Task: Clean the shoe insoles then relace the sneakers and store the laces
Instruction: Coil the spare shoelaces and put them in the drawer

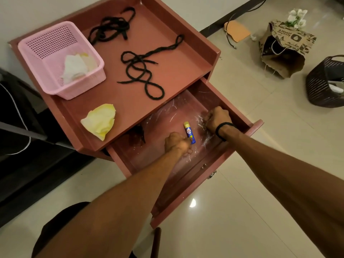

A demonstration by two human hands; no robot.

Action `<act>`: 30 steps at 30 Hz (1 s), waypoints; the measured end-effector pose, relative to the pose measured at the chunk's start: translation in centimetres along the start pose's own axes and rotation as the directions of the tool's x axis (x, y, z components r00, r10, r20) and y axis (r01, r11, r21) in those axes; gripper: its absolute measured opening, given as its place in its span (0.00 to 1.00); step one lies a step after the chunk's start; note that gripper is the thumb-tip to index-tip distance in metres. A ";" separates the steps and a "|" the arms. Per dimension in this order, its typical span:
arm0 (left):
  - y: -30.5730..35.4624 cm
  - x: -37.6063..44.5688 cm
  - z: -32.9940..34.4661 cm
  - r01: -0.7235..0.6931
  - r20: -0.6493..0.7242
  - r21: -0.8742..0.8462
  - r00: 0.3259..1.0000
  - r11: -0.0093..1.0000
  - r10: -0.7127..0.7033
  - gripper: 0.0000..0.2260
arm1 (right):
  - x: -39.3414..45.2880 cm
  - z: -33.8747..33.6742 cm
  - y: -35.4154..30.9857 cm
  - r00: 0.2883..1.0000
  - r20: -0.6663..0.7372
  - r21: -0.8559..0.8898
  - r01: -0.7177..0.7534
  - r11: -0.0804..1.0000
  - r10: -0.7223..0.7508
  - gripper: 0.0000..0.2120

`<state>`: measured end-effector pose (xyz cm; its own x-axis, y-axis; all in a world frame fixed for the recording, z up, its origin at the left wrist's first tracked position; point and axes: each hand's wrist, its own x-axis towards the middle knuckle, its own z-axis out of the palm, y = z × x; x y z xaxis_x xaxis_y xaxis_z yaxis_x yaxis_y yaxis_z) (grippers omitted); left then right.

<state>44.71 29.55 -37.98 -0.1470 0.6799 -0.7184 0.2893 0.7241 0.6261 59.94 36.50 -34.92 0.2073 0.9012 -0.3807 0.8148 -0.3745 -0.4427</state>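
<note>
On the raised-edge top (115, 101) of the reddish-brown wooden bedside cabinet, a pink perforated plastic basket (55, 53) is sitting at the far left corner, holding crumpled white and pale yellow tissue. Nearer the front edge of that top, a crumpled pale yellow cloth (99, 121) is lying by itself. Right of the basket, a bunched black shoelace (109, 27) is lying toward the back of the top, and a second black shoelace (141, 69), loosely looped, is stretching across its middle; the two laces are lying apart.

Below the top, the cabinet's open drawer (255, 127) is standing pulled out. The person's left hand (176, 143) is reaching into it, fingers curled, touching the lower end of a small blue tube with a yellow cap (189, 132); whether it is actually gripping the tube cannot be told. Just right of the tube, the right hand (218, 118), a black band at its wrist, is resting in the drawer with fingers curled down; what it is holding cannot be told.

On the tiled floor right of the cabinet, a printed brown paper bag (286, 47) and a dark woven basket (325, 84) are sitting.
</note>
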 end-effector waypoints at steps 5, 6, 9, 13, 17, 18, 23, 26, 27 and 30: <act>0.3 -1.8 -0.3 -0.087 0.171 0.068 0.982 0.994 0.074 0.09 | -1.2 0.0 0.0 0.998 0.045 -0.073 0.044 0.996 -0.041 0.05; 0.7 -2.2 -0.8 -0.128 0.188 0.089 0.976 0.988 0.110 0.09 | -1.7 -0.3 -0.6 0.997 0.028 -0.077 0.069 0.995 -0.067 0.04; 2.2 -3.6 -3.9 -0.371 0.160 0.256 0.927 0.892 0.340 0.08 | -3.1 -1.0 -3.0 0.938 -0.204 -0.020 0.281 0.960 -0.279 0.05; 4.6 -6.7 -10.8 -0.594 0.107 0.412 0.785 0.691 0.610 0.08 | -5.3 -2.2 -9.2 0.771 -0.455 0.012 0.505 0.863 -0.445 0.13; 5.6 -9.9 -17.2 -0.605 0.006 0.479 0.727 0.636 0.686 0.08 | -7.0 -1.5 -16.3 0.762 -0.397 0.070 0.581 0.811 -0.512 0.13; 5.4 -10.4 -18.7 -0.590 -0.028 0.486 0.727 0.645 0.687 0.08 | -7.2 -1.0 -18.1 0.763 -0.360 0.078 0.598 0.798 -0.537 0.12; 3.4 -13.1 -23.5 -0.477 -0.172 0.446 0.785 0.757 0.595 0.04 | -7.5 1.9 -24.9 0.832 -0.134 -0.045 0.538 0.842 -0.539 0.10; 2.5 -14.0 -25.1 -0.454 -0.185 0.343 0.826 0.822 0.533 0.07 | -8.0 2.7 -25.8 0.878 -0.156 -0.183 0.424 0.887 -0.452 0.15; 2.4 -13.8 -25.4 -0.445 -0.203 0.311 0.832 0.840 0.516 0.08 | -8.5 2.6 -25.6 0.882 -0.174 -0.208 0.401 0.892 -0.437 0.13; 2.8 -14.5 -26.3 -0.467 -0.247 0.258 0.814 0.846 0.525 0.08 | -10.1 1.9 -24.7 0.893 -0.162 -0.246 0.376 0.893 -0.421 0.15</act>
<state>22.80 24.78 -17.86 -0.2017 0.9626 -0.1811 0.5578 0.2649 0.7866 36.69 36.25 -21.64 -0.0699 0.9973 -0.0217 0.9389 0.0585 -0.3391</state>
